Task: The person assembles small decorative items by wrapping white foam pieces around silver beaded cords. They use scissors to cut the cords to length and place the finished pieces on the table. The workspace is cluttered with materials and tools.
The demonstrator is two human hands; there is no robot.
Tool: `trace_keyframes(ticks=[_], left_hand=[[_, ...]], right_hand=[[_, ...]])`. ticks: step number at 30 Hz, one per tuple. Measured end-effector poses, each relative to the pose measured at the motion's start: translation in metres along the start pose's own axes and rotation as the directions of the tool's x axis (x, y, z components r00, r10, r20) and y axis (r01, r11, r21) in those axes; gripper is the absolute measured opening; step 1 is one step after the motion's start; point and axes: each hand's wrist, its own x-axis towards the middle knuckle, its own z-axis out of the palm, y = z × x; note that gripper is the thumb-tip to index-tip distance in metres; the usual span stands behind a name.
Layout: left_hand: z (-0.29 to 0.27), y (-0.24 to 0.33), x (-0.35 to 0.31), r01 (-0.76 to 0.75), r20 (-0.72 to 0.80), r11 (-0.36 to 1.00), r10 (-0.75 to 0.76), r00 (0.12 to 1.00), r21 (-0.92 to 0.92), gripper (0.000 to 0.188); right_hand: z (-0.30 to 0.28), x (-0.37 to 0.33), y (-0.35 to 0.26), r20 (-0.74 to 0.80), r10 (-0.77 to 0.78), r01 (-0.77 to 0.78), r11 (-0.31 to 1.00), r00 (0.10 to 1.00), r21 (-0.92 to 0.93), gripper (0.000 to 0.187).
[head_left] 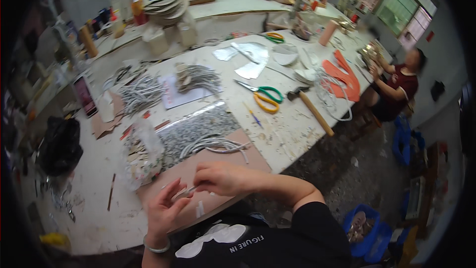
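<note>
Above the tan board (166, 188) at the table's near edge, my two hands meet over a small whitish-silver strip (191, 189). My right hand (220, 178) pinches one end of it, its fingers closed. My left hand (166, 206) grips the other end between thumb and fingers, and part of the strip is hidden there. Just beyond my hands, a bundle of silver cords (210, 143) lies on a speckled grey stone slab (198, 124). A few short white pieces (200, 209) rest on the board below my hands.
Left of the slab sits a clear plastic bag (144, 154) of scraps, with a black bag (59, 144) farther left. Scissors (265, 97), a wooden-handled hammer (315, 111) and orange pieces (342, 77) lie to the right. Beyond the table's right end sits another person (399, 87).
</note>
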Motion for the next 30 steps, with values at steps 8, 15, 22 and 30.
trace_keyframes(ticks=[8, 15, 22, 30], left_hand=[[-0.038, 0.015, -0.02, -0.005, -0.36, 0.994, 0.045, 0.932, 0.112, 0.037], [-0.07, 0.057, 0.062, -0.061, -0.322, 0.857, 0.257, 0.911, 0.511, 0.032], [-0.098, 0.036, 0.247, 0.186, -0.106, 0.679, -0.158, 0.982, 0.71, 0.041], [-0.091, -0.018, 0.328, 0.371, -0.314, 0.378, -0.206, 0.927, 0.848, 0.056]], right_hand=[[-0.104, 0.099, 0.096, -0.541, -0.116, -0.039, 0.963, 0.833, -0.266, 0.006], [-0.172, 0.173, 0.197, -0.584, -0.166, -0.12, 0.9, 0.794, -0.419, 0.009], [-0.178, 0.19, 0.206, -0.183, 0.204, -0.238, 0.953, 0.962, -0.187, 0.082], [-0.151, 0.19, 0.205, -0.028, 0.188, -0.164, 0.765, 0.982, -0.623, 0.136]])
